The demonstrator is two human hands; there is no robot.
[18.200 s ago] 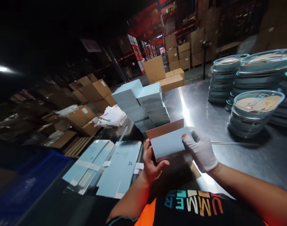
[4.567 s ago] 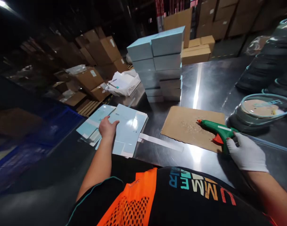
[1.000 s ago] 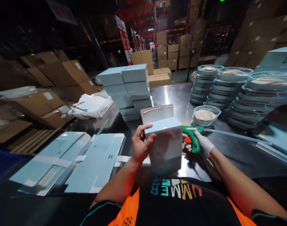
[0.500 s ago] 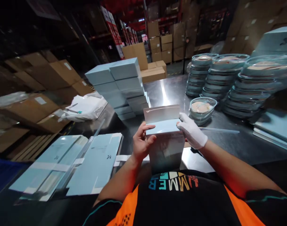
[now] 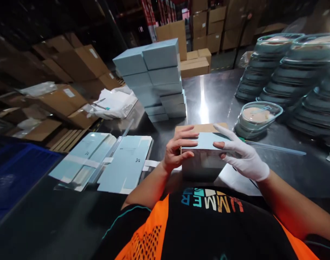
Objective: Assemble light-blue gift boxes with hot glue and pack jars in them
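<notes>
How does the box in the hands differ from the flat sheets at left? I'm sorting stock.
The box is folded up into a solid shape; the flat sheets lie unfolded. The box is gripped by the left hand and right hand; the sheets lie untouched on the table. Both are pale blue.

Two hands: one bare left hand [image 5: 175, 150], one white-gloved right hand [image 5: 242, 155]. One folded pale-blue cardboard box [image 5: 204, 159] between them. One stack of finished pale-blue boxes [image 5: 154, 77], two columns, about five layers each. Two piles of flat pale-blue box blanks [image 5: 105, 162]. One single clear-lidded round tray [image 5: 258, 113]; at least three tall stacks of clear-lidded trays [image 5: 297, 68], exact count unclear.
</notes>
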